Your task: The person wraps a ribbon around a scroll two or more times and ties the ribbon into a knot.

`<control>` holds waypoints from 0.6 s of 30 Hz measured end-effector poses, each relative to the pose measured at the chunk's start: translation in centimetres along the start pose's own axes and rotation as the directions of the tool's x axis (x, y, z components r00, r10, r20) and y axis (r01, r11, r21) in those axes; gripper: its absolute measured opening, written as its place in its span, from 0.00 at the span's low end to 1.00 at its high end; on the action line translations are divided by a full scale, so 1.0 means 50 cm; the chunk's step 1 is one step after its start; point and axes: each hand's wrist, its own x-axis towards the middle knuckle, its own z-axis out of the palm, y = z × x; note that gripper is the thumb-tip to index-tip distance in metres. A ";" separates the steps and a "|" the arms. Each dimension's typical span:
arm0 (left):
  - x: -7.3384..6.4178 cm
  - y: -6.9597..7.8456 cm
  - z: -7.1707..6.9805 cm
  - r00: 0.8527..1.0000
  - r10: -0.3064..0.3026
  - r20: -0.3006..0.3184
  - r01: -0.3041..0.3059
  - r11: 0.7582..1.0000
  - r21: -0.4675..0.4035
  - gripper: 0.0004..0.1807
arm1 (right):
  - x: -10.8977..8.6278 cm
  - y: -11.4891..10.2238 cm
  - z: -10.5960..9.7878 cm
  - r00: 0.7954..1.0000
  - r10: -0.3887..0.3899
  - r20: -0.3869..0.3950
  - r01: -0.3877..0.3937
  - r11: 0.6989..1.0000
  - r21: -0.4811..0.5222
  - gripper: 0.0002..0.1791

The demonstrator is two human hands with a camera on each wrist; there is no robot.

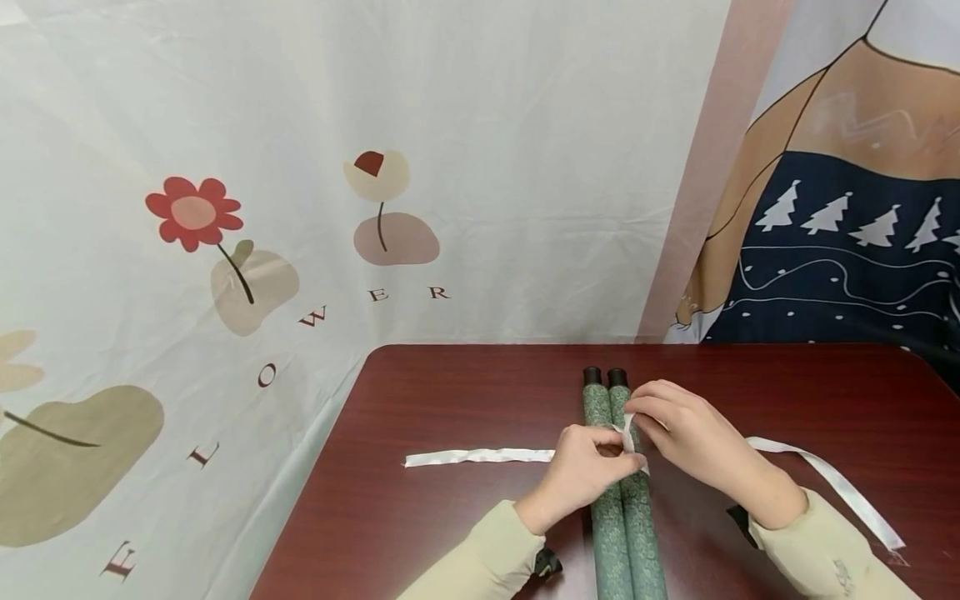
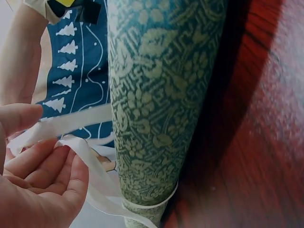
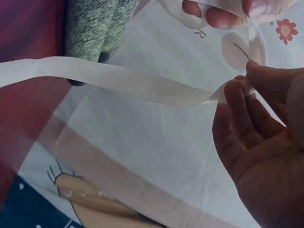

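Observation:
Two green patterned scrolls (image 1: 609,533) with black end knobs lie side by side on the table. A white ribbon (image 1: 480,456) stretches out to the left and to the right of them. Over the scrolls, my left hand (image 1: 581,471) holds a looped part of the ribbon (image 2: 90,161) between thumb and fingers. My right hand (image 1: 690,429) pinches the ribbon (image 3: 142,85) between thumb and fingertips, just right of the left hand. In the left wrist view, a thin pale band circles one scroll (image 2: 156,104) near its narrow end.
The dark red table (image 1: 450,525) has its back edge against a pale cloth (image 1: 525,167) printed with flowers and letters. At the right, the cloth carries a figure in navy with white trees. The ribbon's frayed right end lies near the right sleeve (image 1: 832,542).

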 end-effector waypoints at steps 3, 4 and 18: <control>0.002 0.000 0.002 1.000 0.020 0.002 -0.020 1.000 0.019 0.04 | 0.009 0.000 0.009 1.000 0.008 0.025 -0.009 1.000 0.013 0.20; 0.002 0.000 0.002 0.999 0.033 -0.001 -0.033 0.999 0.032 0.05 | 0.012 0.001 0.012 0.999 0.015 0.032 -0.015 1.000 0.018 0.19; 0.006 -0.001 -0.001 1.000 -0.014 -0.026 0.011 0.993 -0.113 0.03 | -0.013 0.036 0.056 0.982 0.166 0.091 -0.184 0.951 0.248 0.21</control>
